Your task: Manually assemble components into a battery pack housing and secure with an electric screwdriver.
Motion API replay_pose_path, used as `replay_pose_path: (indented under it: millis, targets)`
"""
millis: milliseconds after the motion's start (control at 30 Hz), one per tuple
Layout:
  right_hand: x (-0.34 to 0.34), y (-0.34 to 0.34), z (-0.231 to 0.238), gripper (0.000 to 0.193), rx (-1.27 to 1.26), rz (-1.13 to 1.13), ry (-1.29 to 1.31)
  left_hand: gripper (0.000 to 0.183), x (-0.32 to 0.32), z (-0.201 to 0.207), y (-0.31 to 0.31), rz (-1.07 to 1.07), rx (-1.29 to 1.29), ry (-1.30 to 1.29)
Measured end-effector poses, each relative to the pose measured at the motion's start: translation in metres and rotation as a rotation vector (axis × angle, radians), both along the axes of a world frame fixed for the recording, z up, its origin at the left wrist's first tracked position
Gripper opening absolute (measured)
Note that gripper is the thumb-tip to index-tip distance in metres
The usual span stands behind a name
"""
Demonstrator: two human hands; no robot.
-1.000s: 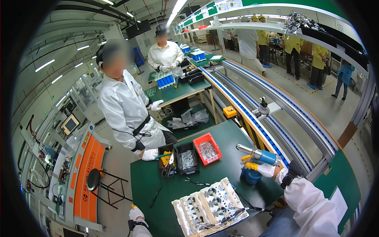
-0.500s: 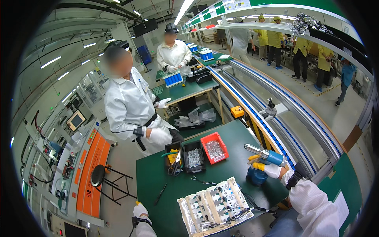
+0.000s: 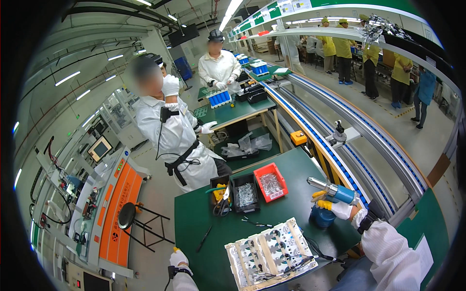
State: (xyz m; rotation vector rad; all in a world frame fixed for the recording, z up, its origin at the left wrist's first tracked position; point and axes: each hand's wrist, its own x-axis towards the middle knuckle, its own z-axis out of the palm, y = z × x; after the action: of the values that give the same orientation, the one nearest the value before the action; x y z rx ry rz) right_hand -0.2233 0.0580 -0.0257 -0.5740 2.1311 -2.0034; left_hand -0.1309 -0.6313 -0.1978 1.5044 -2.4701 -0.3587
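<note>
In a white glove with yellow fingertips, my right hand grips a blue rivet gun at the table's right side. Its silver nose points left, and its wide round base stands on the green tabletop. My left hand, gloved alike, is by the table's left edge; its fingers are too small and foreshortened to read. Between my hands lies a white-and-beige battery module frame with round openings and black wires. A thin black pen-like tool lies near my left hand.
Beyond the module stand a red bin and a black bin of small metal parts, plus a black bin holding scissors. A co-worker stands by the table's far left. A conveyor runs along the right. A stool is at left.
The view has shifted slightly, so the table sits further right and lower. The nearer co-worker has raised a gloved hand toward the head. My right hand keeps its grip on the rivet gun.
</note>
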Motion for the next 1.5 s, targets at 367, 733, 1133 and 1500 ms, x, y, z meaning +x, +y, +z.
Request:
replay_pose_path:
  millis: [367, 733, 1133, 1500]
  targets:
    - [-0.005, 0.002, -0.005, 0.039, 0.018, -0.003, 0.041, 0.050, -0.003, 0.000, 0.001, -0.010, -0.006, -0.014]
    - [-0.005, 0.004, -0.012, 0.040, -0.007, 0.022, 0.044, 0.050, -0.002, 0.000, 0.001, 0.000, -0.012, -0.005]
    - [-0.003, -0.003, 0.002, 0.038, 0.018, -0.023, 0.018, 0.051, -0.003, -0.002, -0.005, 0.003, -0.008, 0.004]
    - [0.010, 0.001, 0.009, 0.037, 0.026, -0.024, 0.008, 0.053, 0.003, -0.001, 0.010, -0.019, -0.050, -0.002]
